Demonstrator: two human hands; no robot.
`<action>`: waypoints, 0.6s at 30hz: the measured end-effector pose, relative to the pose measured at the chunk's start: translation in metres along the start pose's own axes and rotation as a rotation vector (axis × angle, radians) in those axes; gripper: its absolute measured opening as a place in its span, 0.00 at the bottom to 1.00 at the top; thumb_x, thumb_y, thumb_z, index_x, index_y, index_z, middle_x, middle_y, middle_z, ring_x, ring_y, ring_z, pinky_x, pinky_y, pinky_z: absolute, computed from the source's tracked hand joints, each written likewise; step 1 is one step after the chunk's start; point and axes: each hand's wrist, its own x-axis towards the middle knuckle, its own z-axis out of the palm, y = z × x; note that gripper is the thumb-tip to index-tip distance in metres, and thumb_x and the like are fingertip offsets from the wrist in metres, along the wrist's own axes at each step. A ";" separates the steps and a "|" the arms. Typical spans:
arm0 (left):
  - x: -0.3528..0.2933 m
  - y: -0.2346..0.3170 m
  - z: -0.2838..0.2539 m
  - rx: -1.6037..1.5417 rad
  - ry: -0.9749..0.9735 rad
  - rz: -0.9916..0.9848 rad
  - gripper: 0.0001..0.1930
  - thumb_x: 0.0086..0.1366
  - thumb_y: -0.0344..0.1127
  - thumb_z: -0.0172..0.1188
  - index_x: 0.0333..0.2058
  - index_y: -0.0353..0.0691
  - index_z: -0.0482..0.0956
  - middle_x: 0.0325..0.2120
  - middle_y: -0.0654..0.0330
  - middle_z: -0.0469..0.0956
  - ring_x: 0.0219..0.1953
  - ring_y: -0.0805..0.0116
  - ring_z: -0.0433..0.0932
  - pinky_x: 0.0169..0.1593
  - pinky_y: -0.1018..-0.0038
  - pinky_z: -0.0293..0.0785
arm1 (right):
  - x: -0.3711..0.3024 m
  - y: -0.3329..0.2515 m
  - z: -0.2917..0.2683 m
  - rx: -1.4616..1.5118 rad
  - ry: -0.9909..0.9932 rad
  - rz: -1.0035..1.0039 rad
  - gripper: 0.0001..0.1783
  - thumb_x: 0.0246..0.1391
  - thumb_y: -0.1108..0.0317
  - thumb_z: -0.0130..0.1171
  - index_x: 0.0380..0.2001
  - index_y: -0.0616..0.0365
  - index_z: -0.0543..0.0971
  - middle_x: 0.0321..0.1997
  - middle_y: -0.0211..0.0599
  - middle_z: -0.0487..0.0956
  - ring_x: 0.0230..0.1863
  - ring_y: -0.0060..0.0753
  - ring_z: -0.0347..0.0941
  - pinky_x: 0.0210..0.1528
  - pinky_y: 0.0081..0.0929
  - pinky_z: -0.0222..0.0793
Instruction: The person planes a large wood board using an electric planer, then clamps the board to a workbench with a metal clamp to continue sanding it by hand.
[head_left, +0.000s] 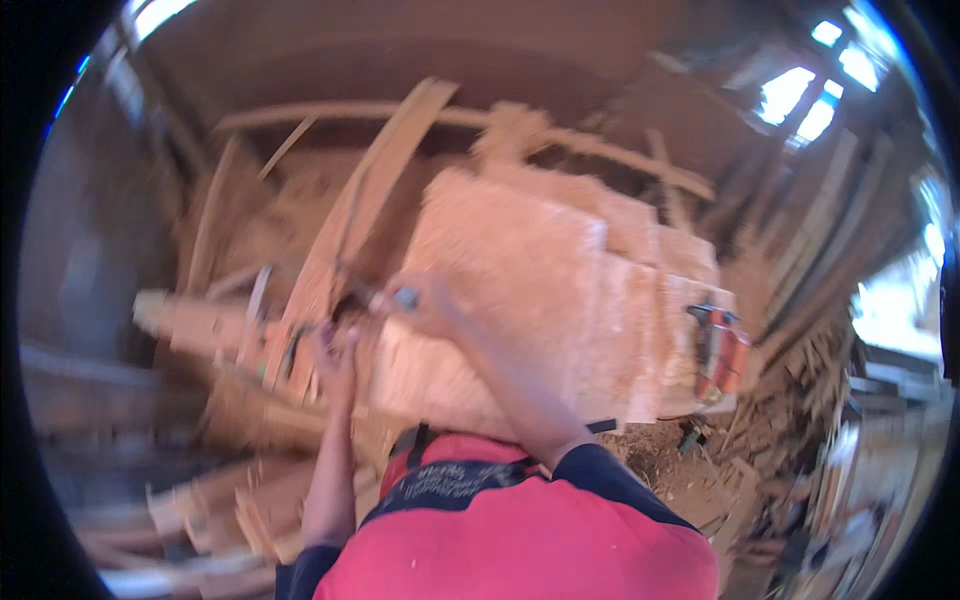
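We see our right hand (432, 308) curled around a blue-grey handle (405, 298); our left hand (337, 362), its grip too blurred to tell, is nearer the long plank (392, 155), lying ahead-left, its axis slanting away rightward.

The left hand (335, 362) is spread, the right hand (430, 308) curled, its forearm (520, 390) slanting leftward.
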 end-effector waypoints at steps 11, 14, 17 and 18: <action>0.081 0.003 0.072 -0.280 -0.246 0.100 0.13 0.68 0.37 0.63 0.42 0.34 0.73 0.31 0.62 0.75 0.32 0.75 0.72 0.37 0.74 0.72 | -0.015 -0.029 0.058 -0.164 1.007 -0.186 0.14 0.58 0.59 0.66 0.32 0.61 0.78 0.20 0.41 0.73 0.23 0.40 0.74 0.26 0.34 0.67; 0.086 -0.006 0.071 -0.221 -0.248 0.133 0.15 0.69 0.38 0.61 0.44 0.32 0.72 0.32 0.59 0.76 0.34 0.70 0.74 0.39 0.70 0.73 | -0.017 -0.019 0.049 -0.204 0.795 -0.037 0.15 0.59 0.58 0.65 0.30 0.60 0.77 0.20 0.40 0.73 0.22 0.39 0.74 0.27 0.33 0.67; 0.075 0.002 0.087 -0.174 -0.243 0.185 0.16 0.70 0.39 0.59 0.45 0.31 0.70 0.33 0.55 0.76 0.36 0.66 0.75 0.43 0.67 0.73 | -0.016 -0.001 0.015 -0.138 0.431 0.060 0.16 0.58 0.57 0.65 0.29 0.59 0.77 0.21 0.40 0.74 0.22 0.40 0.74 0.28 0.32 0.68; 0.071 0.004 0.088 -0.173 -0.192 0.225 0.16 0.70 0.39 0.58 0.45 0.31 0.69 0.34 0.54 0.77 0.38 0.64 0.76 0.44 0.66 0.73 | -0.010 0.004 0.003 -0.051 0.220 0.020 0.15 0.57 0.58 0.65 0.29 0.59 0.76 0.21 0.41 0.74 0.22 0.42 0.74 0.28 0.34 0.69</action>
